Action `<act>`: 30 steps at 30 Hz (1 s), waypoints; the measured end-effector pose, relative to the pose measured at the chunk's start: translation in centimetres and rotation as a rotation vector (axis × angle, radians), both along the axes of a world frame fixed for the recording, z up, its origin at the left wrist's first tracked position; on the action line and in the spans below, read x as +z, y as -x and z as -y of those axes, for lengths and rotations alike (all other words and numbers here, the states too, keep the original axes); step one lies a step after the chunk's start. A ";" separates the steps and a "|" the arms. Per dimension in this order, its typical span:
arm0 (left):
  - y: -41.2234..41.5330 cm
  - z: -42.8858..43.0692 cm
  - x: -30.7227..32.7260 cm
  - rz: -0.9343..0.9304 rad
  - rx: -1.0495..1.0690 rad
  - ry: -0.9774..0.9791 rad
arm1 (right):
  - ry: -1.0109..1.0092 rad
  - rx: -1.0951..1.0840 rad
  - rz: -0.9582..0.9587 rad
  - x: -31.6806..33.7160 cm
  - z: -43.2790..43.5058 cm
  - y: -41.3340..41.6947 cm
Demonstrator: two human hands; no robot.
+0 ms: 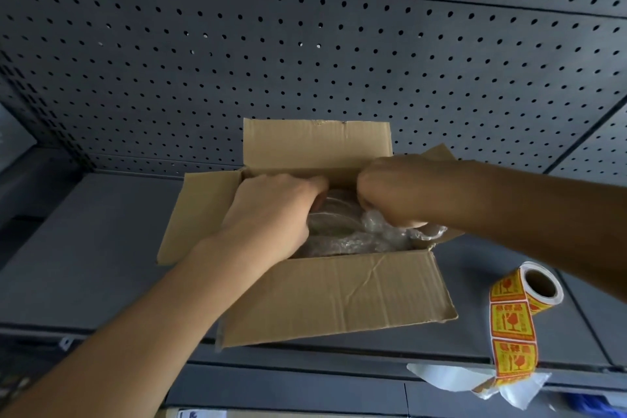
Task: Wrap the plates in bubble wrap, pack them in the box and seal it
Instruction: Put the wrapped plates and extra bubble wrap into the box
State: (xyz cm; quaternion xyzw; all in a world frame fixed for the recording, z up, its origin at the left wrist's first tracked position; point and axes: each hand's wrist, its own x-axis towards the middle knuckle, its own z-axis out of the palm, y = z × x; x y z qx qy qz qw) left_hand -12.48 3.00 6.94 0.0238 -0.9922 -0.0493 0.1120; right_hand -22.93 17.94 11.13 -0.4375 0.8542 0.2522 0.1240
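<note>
Evidently the wrapping is done and packing is under way: the left hand (271, 210) reaches into the open box (339, 295), fingertips hidden, so I cannot tell whether it grips or only presses the bubble-wrapped bundle (339, 234) lying inside. Further right, the right hand (390, 193) curls round a bunch of that wrap. Flaps stand open, so closing and sealing remain; the roll of fragile stickers (529, 292) lies right of the box.
</note>
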 end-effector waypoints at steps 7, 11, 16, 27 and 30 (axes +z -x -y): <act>0.3 0.0 -0.3 0.004 -0.014 -0.023 | 0.087 0.103 0.038 -1.6 -0.3 -0.7; 0.4 0.2 -0.4 0.017 -0.003 -0.017 | 0.096 0.172 -0.012 -2.3 -1.2 -0.6; 0.3 0.2 -0.5 -0.008 0.000 -0.007 | 0.058 0.068 0.151 0.1 -2.2 -0.2; 0.2 0.3 -0.6 0.004 -0.001 -0.046 | 0.100 0.107 0.101 -3.3 -0.8 0.1; 0.4 0.3 -0.6 -0.013 0.009 -0.053 | 0.103 0.121 0.093 -3.6 -0.6 -0.4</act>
